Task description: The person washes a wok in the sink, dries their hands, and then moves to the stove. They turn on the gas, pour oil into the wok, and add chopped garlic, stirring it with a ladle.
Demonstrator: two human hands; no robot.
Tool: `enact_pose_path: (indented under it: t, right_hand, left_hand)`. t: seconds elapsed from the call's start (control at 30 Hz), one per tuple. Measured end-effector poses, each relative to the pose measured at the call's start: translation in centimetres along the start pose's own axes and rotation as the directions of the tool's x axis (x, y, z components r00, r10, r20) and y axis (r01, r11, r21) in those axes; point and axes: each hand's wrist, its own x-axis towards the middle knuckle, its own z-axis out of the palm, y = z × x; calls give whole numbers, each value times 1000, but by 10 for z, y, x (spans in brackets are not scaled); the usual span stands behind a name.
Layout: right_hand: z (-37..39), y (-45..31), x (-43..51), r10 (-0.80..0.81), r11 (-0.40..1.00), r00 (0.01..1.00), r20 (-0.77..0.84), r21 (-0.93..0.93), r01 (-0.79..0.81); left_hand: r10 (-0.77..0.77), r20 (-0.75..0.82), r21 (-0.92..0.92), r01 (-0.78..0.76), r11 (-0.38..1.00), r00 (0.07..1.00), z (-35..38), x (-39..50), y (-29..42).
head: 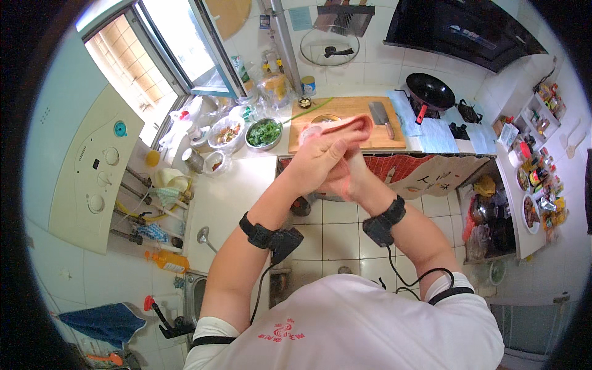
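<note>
Both hands are pressed together around a folded pink cloth [360,126] at chest height, in front of the counter. My left hand [320,156] lies over the near side of the cloth with its fingers pointing right. Behind and below it, my right hand [355,172] grips the cloth too; its fingers are mostly hidden. Beyond the hands, a wooden cutting board [342,105] lies on the counter. On it are a cleaver [381,118], a long green stalk [317,107] and a small bowl [325,119], partly covered by the cloth.
Left of the board stand a metal bowl of leafy greens [264,133] and a plastic-lined bowl of chopped food [226,134]. A black wok [430,91] with a red handle sits on the stove. A ladle [203,235] lies near the sink [196,289]. Bottles and jars crowd the right shelf [513,185].
</note>
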Motion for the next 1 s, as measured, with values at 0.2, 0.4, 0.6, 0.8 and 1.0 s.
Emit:
enact_pose_path:
  t: [0.2, 0.4, 0.6, 0.8, 1.0]
  right_hand:
    - [2, 11, -33, 222, 955, 897, 383, 99, -279]
    - [-47, 32, -30, 277, 951, 940, 201, 80, -298]
    - [-77, 56, -32, 280, 955, 923, 265, 18, -295]
    - [-88, 104, -5, 14, 997, 971, -240, -72, -32]
    - [-90, 102, -16, 21, 994, 973, -231, -102, -45]
  left_hand:
    - [-143, 51, 506, 98, 857, 988, -15, -26, -47]
    - [-477, -325, 178, 549, 817, 816, 27, -78, -74]
    - [-662, 250, -890, 437, 132, 707, 53, -96, -80]
    - [-628, -135, -863, 221, 455, 766, 82, -85, -107]
    - [-661, -241, -848, 176, 499, 711, 97, -75, -116]
